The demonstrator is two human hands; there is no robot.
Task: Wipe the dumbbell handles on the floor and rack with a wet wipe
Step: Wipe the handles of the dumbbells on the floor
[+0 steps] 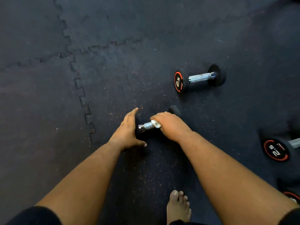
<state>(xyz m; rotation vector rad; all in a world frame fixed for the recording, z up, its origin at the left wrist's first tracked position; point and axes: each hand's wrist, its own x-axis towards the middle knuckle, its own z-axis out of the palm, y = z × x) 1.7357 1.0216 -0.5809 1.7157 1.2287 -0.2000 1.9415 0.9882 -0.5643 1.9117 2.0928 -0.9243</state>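
At centre frame on the rubber floor (pixel 113 70), our right hand (pixel 170 125) curls around a wet wipe (pixel 156 124) on the near dumbbell's handle (pixel 148 125), mid-wipe, while our flat, straight-fingered left hand (pixel 128 129) steadies its end; the dumbbell at upper right (pixel 198 78) likely needs wiping next.

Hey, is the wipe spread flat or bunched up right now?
Bunched: the wipe shows only as a small white wad around the handle under the right hand; the rest is hidden.
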